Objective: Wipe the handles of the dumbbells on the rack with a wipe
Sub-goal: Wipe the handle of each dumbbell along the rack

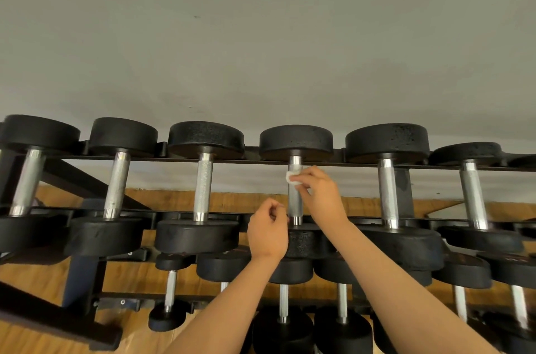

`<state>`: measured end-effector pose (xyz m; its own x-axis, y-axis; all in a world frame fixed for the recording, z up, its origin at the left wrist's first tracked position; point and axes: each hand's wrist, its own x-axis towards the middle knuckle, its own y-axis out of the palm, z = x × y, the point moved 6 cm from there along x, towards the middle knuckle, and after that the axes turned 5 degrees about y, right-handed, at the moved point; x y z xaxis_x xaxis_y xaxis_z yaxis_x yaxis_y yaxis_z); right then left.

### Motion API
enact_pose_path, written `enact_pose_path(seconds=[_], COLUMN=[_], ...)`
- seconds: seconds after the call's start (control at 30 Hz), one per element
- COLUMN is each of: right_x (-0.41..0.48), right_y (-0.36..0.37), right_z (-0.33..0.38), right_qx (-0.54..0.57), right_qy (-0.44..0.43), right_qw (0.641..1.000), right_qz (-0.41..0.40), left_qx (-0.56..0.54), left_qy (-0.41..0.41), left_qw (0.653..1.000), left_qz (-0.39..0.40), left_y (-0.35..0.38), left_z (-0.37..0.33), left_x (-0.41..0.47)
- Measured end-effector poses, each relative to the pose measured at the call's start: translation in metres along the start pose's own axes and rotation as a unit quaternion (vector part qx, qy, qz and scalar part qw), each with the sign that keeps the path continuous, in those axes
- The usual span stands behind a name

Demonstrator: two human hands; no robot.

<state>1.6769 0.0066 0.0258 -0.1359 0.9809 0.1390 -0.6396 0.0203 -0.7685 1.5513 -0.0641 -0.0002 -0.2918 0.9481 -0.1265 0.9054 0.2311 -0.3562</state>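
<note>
Our left hand (268, 233), fingers curled on nothing, hovers beside the lower end of the handle (295, 204); our right hand (319, 194) pinches a white wipe (291, 177) against that handle's upper part, its dumbbell (295, 140) resting on the rack's (251, 154) top tier.
</note>
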Motion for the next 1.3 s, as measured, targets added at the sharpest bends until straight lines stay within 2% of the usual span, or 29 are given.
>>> enact_pose_path(seconds=[0.07,0.23,0.4,0.5,0.57,0.73,0.9,1.03,1.2,1.3], right_x=[-0.007,0.003,-0.020,-0.027,-0.031,-0.040,-0.050,-0.053,-0.055,-0.059], right_y=[0.000,0.001,0.010,0.006,0.004,-0.005,0.000,0.003,0.001,-0.001], right_z=[-0.004,-0.005,-0.006,-0.006,-0.008,-0.011,-0.006,-0.007,-0.006,-0.005], right_qx=[0.019,0.035,0.012,0.026,0.032,0.115,0.156,0.166,0.177,0.174], right_qy=[-0.025,0.019,0.023,0.048,0.075,0.136,0.146,0.160,0.158,0.159], right_qw=[0.999,0.997,0.977,0.967,0.963,0.967,0.971,0.971,0.971,0.972], right_qz=[0.020,0.060,0.211,0.249,0.256,0.184,0.106,0.068,0.030,-0.003], left_qx=[-0.001,0.000,-0.007,-0.014,-0.011,0.020,0.076,0.122,0.173,0.181], left_qy=[0.003,0.005,0.030,0.043,0.052,0.121,0.135,0.116,0.160,0.141], left_qw=[1.000,1.000,1.000,0.999,0.998,0.977,0.954,0.946,0.942,0.937], left_qz=[-0.001,-0.003,-0.005,0.000,0.038,0.176,0.256,0.276,0.239,0.263], left_y=[0.000,0.000,-0.001,-0.002,-0.001,-0.004,0.001,0.005,0.008,0.012], left_z=[0.000,0.000,0.000,-0.003,-0.004,-0.011,-0.017,-0.014,-0.024,-0.025], left_x=[0.000,0.000,0.001,0.001,0.004,0.016,0.030,0.035,0.036,0.036])
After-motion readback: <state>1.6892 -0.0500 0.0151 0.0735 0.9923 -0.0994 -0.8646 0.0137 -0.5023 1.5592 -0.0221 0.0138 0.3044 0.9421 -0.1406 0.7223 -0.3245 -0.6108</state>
